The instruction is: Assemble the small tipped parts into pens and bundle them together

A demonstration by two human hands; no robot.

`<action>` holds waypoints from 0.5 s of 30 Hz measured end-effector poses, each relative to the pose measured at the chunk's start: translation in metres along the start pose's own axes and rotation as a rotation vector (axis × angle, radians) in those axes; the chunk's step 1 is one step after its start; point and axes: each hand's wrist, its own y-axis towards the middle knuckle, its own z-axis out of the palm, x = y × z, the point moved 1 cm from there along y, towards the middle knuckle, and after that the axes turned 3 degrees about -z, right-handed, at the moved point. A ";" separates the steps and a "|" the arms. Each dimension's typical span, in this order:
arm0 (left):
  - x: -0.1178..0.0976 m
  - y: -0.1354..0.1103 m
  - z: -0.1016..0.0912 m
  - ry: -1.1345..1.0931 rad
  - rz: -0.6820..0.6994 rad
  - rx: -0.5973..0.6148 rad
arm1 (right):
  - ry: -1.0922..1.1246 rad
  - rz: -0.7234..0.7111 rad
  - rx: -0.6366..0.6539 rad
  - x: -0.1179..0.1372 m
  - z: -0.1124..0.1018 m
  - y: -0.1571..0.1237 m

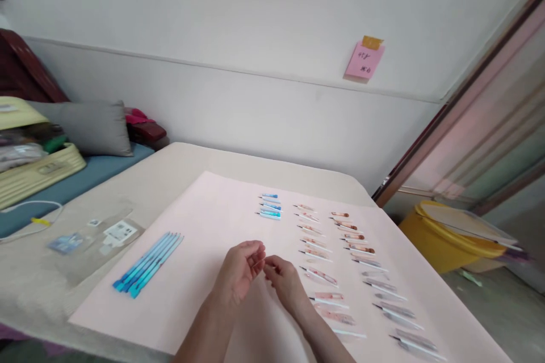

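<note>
My left hand [238, 273] and my right hand [284, 282] meet fingertip to fingertip above a pale pink sheet [204, 238] on the table. Both have curled, pinched fingers; whatever sits between them is too small to make out. Several blue pen barrels [148, 264] lie side by side to the left of my hands. Small blue caps [269, 205] lie in a short column beyond my hands. To the right run two columns of clear and pinkish pen parts [323, 261], with greyer ones [392, 300] nearer the table's right edge.
Clear plastic packaging with labels [97, 233] lies on the beige table [179, 159] at left. A bed with a grey pillow [87, 126] and a cream suitcase [38, 173] stands further left. A yellow bucket [447, 241] sits on the floor at right. A pink note [364, 60] hangs on the wall.
</note>
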 end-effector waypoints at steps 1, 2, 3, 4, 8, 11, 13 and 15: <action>-0.003 0.000 -0.001 -0.041 -0.013 -0.021 | -0.135 -0.074 -0.044 -0.002 -0.005 0.007; -0.006 0.001 -0.003 -0.077 -0.016 -0.044 | -0.265 -0.121 -0.073 -0.004 -0.011 0.016; -0.010 0.001 -0.004 -0.109 -0.013 -0.067 | -0.400 -0.128 -0.081 -0.006 -0.017 0.027; -0.013 0.002 -0.006 -0.137 -0.008 -0.088 | -0.546 -0.122 -0.088 -0.007 -0.022 0.038; -0.020 0.004 -0.007 -0.212 -0.018 -0.116 | -0.802 -0.097 -0.092 -0.011 -0.037 0.087; -0.020 0.006 -0.006 -0.241 -0.035 -0.117 | -0.868 -0.074 -0.087 -0.016 -0.038 0.116; -0.020 0.008 -0.007 -0.241 -0.034 -0.117 | -0.899 -0.061 -0.084 -0.020 -0.035 0.130; -0.020 0.010 -0.010 -0.236 -0.034 -0.116 | -0.918 -0.057 -0.079 -0.025 -0.032 0.138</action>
